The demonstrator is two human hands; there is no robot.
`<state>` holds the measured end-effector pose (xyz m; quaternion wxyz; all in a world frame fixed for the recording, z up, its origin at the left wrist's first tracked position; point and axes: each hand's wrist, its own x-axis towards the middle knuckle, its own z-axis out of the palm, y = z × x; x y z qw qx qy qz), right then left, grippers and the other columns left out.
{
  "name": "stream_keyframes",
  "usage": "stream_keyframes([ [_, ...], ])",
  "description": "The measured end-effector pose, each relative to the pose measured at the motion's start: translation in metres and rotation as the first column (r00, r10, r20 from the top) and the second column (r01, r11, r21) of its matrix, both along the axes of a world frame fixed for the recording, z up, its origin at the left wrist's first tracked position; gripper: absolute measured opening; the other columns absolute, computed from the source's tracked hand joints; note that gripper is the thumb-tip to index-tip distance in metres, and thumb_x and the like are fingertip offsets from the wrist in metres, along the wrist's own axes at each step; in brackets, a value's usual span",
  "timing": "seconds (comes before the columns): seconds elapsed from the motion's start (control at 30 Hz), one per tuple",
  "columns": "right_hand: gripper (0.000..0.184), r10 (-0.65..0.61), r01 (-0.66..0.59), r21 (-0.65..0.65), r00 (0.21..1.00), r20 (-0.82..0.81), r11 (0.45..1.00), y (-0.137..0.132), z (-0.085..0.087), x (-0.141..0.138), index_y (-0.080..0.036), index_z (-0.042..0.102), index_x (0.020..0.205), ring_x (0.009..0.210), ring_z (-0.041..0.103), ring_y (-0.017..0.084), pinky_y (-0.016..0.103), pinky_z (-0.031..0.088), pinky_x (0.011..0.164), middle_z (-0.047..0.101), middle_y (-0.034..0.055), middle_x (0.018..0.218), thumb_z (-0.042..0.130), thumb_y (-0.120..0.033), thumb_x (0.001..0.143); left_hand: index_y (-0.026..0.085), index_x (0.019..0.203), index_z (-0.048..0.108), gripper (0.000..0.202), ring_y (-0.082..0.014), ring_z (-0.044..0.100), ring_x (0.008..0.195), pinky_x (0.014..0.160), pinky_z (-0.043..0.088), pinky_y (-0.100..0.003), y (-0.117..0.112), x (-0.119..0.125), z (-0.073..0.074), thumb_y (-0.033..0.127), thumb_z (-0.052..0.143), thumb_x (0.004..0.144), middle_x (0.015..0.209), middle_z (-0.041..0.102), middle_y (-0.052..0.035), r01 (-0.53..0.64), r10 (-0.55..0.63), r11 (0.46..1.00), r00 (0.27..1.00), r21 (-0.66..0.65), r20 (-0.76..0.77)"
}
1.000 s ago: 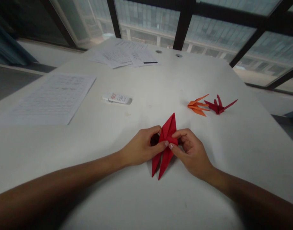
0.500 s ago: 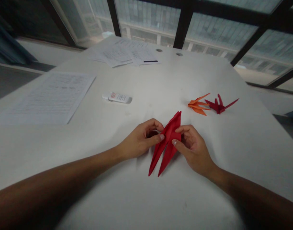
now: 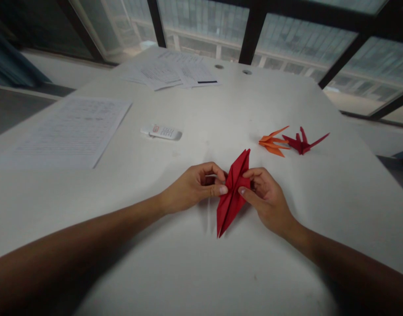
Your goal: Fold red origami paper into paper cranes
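Note:
A folded red origami paper [image 3: 233, 197], long and diamond-shaped with a crease down its middle, is held between my two hands just above the white table. My left hand [image 3: 201, 186] pinches its left edge, thumb on the front face. On the opposite edge my right hand [image 3: 265, 195] grips it between thumb and fingers. Some fingertips are hidden behind the paper. Beyond my right hand lie an orange folded paper piece [image 3: 274, 142] with several thin points and a dark red folded paper crane [image 3: 302, 142], side by side and close together.
The white table [image 3: 195, 272] reaches to the windows. A white glue bottle or similar labelled item [image 3: 165, 132] lies left of centre. Printed sheets [image 3: 70, 131] are on the left, with more papers [image 3: 168, 72] at the far end near two round table inserts [image 3: 246, 72].
The two lower points of the red paper, spread apart before, now lie together, making a closed diamond. Both hands have kept hold of it and barely moved.

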<state>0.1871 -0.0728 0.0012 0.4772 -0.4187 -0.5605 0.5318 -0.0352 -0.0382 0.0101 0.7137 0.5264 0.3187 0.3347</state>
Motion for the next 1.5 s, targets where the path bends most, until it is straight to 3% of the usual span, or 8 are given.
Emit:
stream_keyframes([
  [0.2, 0.02, 0.015, -0.017, 0.033, 0.998, 0.064, 0.999, -0.003, -0.001, 0.0, -0.027, 0.058, 0.108, 0.08, 0.064, 0.015, 0.03, 0.052, 0.074, 0.068, -0.0007, 0.094, 0.069, -0.021, 0.093, 0.018, 0.093, 0.052, 0.036, -0.0107, 0.057, 0.078, 0.068, 0.044, -0.024, -0.005, 0.001, 0.002, 0.028, 0.084, 0.081, 0.09, 0.062, 0.0007, 0.023, -0.021, 0.999, 0.998, 0.035, -0.056],
  [0.43, 0.021, -0.006, -0.001, 0.073, 0.994, 0.107, 0.997, -0.004, -0.004, 0.0, -0.028, 0.058, 0.109, 0.081, 0.063, 0.015, 0.029, 0.05, 0.074, 0.066, -0.0019, 0.093, 0.068, -0.018, 0.093, 0.019, 0.102, 0.055, 0.034, -0.0142, 0.06, 0.081, 0.071, 0.048, -0.028, -0.012, 0.002, 0.004, 0.032, 0.081, 0.084, 0.089, 0.064, -0.0004, 0.011, 0.033, 0.979, 0.977, 0.203, -0.212],
  [0.6, 0.023, -0.005, -0.002, 0.068, 0.996, 0.095, 0.998, -0.003, -0.006, 0.001, -0.028, 0.058, 0.11, 0.084, 0.063, 0.015, 0.03, 0.051, 0.076, 0.066, -0.0012, 0.097, 0.069, -0.018, 0.093, 0.018, 0.1, 0.057, 0.021, -0.0141, 0.061, 0.08, 0.073, 0.05, -0.029, -0.012, 0.003, 0.006, 0.032, 0.071, 0.092, 0.091, 0.064, -0.0017, 0.049, 0.019, 0.963, 0.968, 0.265, -0.25],
  [0.73, 0.022, 0.006, -0.012, 0.058, 0.995, 0.103, 0.998, -0.003, -0.006, 0.0, -0.028, 0.058, 0.111, 0.081, 0.063, 0.015, 0.03, 0.052, 0.075, 0.067, -0.0014, 0.092, 0.067, -0.018, 0.093, 0.021, 0.108, 0.054, 0.039, -0.0144, 0.061, 0.077, 0.07, 0.049, -0.027, -0.014, 0.005, 0.01, 0.034, 0.08, 0.083, 0.089, 0.066, 0.0004, 0.06, 0.059, 0.941, 0.94, 0.334, -0.336],
  [0.8, 0.021, 0.006, -0.013, 0.063, 0.994, 0.106, 0.998, -0.004, -0.006, 0.0, -0.027, 0.058, 0.111, 0.082, 0.064, 0.016, 0.031, 0.052, 0.076, 0.068, -0.0008, 0.093, 0.067, -0.019, 0.093, 0.021, 0.107, 0.052, 0.037, -0.0133, 0.058, 0.073, 0.066, 0.047, -0.026, -0.015, 0.005, 0.011, 0.032, 0.079, 0.084, 0.084, 0.064, 0.0023, 0.058, 0.081, 0.935, 0.925, 0.351, -0.37],
  [1.0, 0.02, -0.006, -0.001, 0.057, 0.993, 0.116, 0.998, -0.004, -0.004, 0.0, -0.027, 0.057, 0.109, 0.084, 0.063, 0.017, 0.032, 0.052, 0.076, 0.067, 0.0003, 0.097, 0.068, -0.021, 0.093, 0.019, 0.105, 0.054, 0.021, -0.0122, 0.055, 0.071, 0.065, 0.043, -0.025, -0.012, 0.003, 0.008, 0.032, 0.066, 0.094, 0.086, 0.06, 0.0011, 0.066, 0.014, 0.955, 0.963, 0.289, -0.269],
  [1.33, 0.036, -0.023, 0.023, 0.037, 1.0, -0.005, 0.999, -0.003, -0.003, -0.003, -0.031, 0.051, 0.123, 0.081, 0.064, 0.015, 0.03, 0.052, 0.073, 0.067, -0.0034, 0.091, 0.071, -0.023, 0.094, 0.014, 0.091, 0.065, 0.027, -0.0111, 0.052, 0.072, 0.07, 0.042, -0.024, -0.006, 0.003, 0.007, 0.041, 0.064, 0.097, 0.079, 0.06, 0.0016, -0.063, 0.103, 0.977, 0.976, 0.203, -0.194],
  [1.5, 0.026, -0.062, 0.061, 0.029, 0.997, 0.04, 0.998, -0.002, -0.006, -0.002, -0.031, 0.052, 0.115, 0.079, 0.063, 0.016, 0.03, 0.052, 0.068, 0.065, -0.0006, 0.099, 0.069, -0.028, 0.096, 0.014, 0.081, 0.061, 0.032, -0.0095, 0.053, 0.068, 0.066, 0.043, -0.022, -0.007, 0.003, 0.007, 0.042, 0.073, 0.092, 0.076, 0.063, 0.0012, -0.096, 0.113, 0.987, 0.985, 0.132, -0.129],
])
